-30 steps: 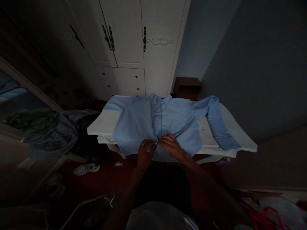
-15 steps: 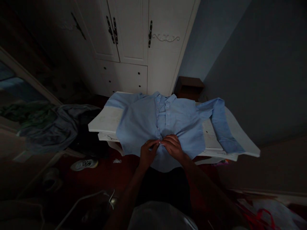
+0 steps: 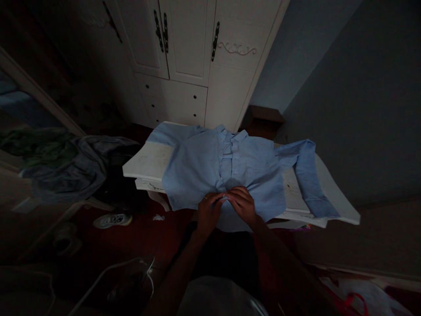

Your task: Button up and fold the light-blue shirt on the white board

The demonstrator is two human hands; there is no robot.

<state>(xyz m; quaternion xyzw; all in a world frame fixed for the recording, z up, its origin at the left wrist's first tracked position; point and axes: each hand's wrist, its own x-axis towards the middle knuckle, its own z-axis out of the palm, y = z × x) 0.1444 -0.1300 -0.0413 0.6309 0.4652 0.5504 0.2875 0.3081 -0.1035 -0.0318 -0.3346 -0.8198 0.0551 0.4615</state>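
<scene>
A light blue button-up shirt (image 3: 194, 162) lies front side up across a white table (image 3: 148, 160), its collar toward the wardrobe. Its two front edges lie side by side with a gap between them along the upper part. Near the lower hem, my left hand (image 3: 209, 210) pinches the shirt's front edge. Right beside it, fingertips almost touching, my right hand (image 3: 242, 204) grips the other front edge. Whatever button sits between the fingertips is too small to make out. One sleeve is bent over the table's right side; the other lies toward the back left.
Behind the table stands a white wardrobe (image 3: 187, 52) with dark handles. A brown cabinet (image 3: 263, 118) is at the back right. Grey and green clothes (image 3: 75, 162) are heaped at the left. A sneaker (image 3: 112, 220) and a white cable (image 3: 108, 276) lie on the red floor.
Both hands keep their pinch on the shirt front, with the fingers shifted slightly. The view has tilted and moved a little, so the table and wardrobe sit differently in it.
</scene>
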